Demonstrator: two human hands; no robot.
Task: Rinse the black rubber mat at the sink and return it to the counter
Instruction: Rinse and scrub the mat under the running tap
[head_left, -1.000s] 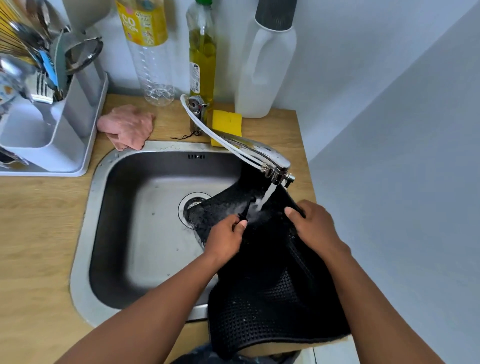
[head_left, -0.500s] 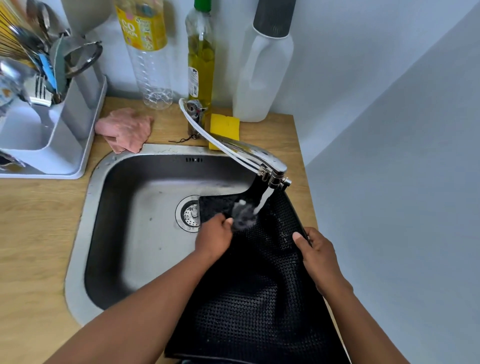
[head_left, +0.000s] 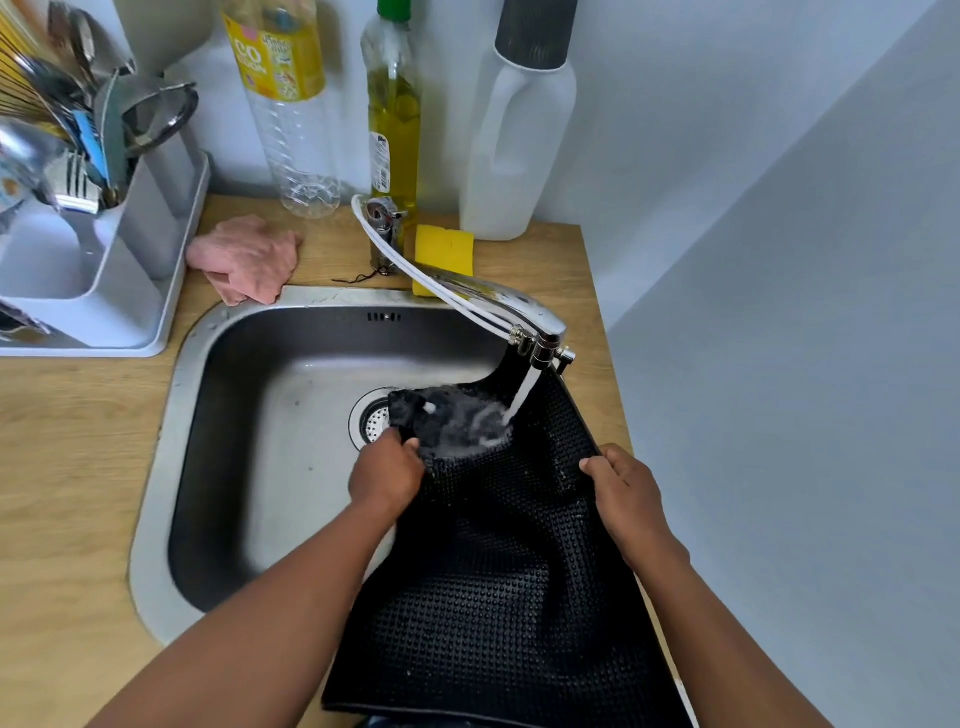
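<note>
The black rubber mat (head_left: 498, 597), covered in small studs, hangs over the right front corner of the steel sink (head_left: 171, 431), its top end down in the basin beside the drain (head_left: 371, 418). Water runs from the chrome tap (head_left: 519, 317) onto that top end and splashes white. My left hand (head_left: 387, 475) grips the mat's left edge just below the wet patch. My right hand (head_left: 626, 496) grips its right edge near the sink's right rim. The mat's lower end runs out of view at the bottom.
A grey drying rack (head_left: 88, 270) with cutlery stands on the wooden counter (head_left: 67, 467) at the left. Behind the sink are a pink cloth (head_left: 244, 257), a clear bottle (head_left: 291, 114), an oil bottle (head_left: 392, 114), a yellow sponge (head_left: 444, 249) and a white jug (head_left: 519, 140). A wall closes the right side.
The mat has been spread flatter and wider across the sink's corner. My hands have moved apart along its edges. Water now strikes the top end more broadly.
</note>
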